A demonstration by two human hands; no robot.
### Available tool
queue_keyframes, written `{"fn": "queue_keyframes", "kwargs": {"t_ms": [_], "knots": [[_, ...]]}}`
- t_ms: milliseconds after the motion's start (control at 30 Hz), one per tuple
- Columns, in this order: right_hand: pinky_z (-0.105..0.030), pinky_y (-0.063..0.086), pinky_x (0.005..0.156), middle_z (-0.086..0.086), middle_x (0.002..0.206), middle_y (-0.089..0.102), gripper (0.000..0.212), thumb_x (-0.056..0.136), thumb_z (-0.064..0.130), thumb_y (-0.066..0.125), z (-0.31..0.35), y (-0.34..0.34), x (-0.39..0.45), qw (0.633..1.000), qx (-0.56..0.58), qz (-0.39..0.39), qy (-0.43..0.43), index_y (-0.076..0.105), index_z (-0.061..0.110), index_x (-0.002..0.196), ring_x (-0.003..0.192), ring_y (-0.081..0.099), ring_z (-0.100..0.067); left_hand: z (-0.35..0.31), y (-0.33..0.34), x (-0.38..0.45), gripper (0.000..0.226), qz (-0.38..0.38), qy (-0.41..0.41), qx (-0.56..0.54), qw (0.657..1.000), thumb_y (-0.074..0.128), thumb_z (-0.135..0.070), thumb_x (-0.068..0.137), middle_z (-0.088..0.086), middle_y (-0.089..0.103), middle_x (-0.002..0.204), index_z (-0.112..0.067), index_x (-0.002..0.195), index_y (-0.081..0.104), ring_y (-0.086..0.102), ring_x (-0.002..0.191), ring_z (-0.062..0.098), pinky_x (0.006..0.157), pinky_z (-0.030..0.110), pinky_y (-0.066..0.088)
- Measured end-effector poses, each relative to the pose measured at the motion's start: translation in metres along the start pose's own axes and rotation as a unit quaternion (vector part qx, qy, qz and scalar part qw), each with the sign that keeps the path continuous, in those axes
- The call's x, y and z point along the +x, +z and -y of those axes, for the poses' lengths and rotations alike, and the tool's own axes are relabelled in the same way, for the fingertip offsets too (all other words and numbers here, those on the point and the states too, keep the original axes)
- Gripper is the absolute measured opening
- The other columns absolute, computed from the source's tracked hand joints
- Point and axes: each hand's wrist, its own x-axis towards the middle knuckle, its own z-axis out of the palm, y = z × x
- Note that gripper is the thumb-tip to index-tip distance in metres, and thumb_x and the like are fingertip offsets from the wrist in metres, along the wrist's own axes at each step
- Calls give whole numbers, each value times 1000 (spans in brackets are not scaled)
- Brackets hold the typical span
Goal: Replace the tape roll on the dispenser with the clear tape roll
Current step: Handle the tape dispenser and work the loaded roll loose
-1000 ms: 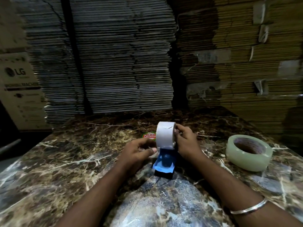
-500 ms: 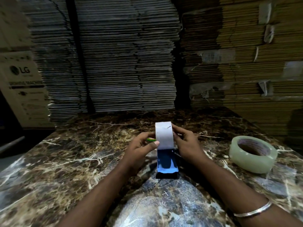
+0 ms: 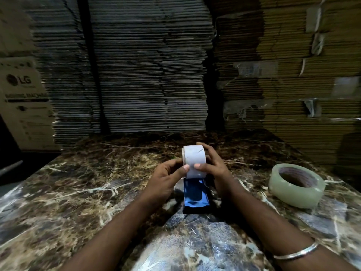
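Note:
A white tape roll (image 3: 194, 160) stands on edge at the head of the blue dispenser (image 3: 195, 194), which rests on the marble table (image 3: 78, 184). My left hand (image 3: 166, 178) grips the roll's left side, thumb on its face. Its right side is gripped by my right hand (image 3: 214, 166), with the thumb also on the face. Whether the roll still sits on the dispenser's hub is hidden by my hands. The clear tape roll (image 3: 297, 185) lies flat on the table to the right, untouched.
Tall stacks of flattened cardboard (image 3: 148, 71) rise right behind the table's far edge. An LG carton (image 3: 23, 106) stands at the left. A clear plastic-wrapped bundle (image 3: 195, 243) lies on the table between my forearms, just in front of the dispenser.
Both thumbs have come round onto the white roll's face. The dispenser has straightened, so its blue body points toward me. The green label at the roll's left is now hidden.

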Motion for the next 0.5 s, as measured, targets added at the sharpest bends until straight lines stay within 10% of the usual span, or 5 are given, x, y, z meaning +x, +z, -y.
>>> {"fn": "queue_keyframes", "kwargs": {"t_ms": [500], "knots": [[-24,50,56,-10,95,59,48,58,12,56,3,-9,1,996,46,-76,-6,52,12,106,84,56,-21,3,4,0,26,-52,26,67,996,70,-7,84,-4,78,97,-15,109,70,72,95,9,72,19,56]]}}
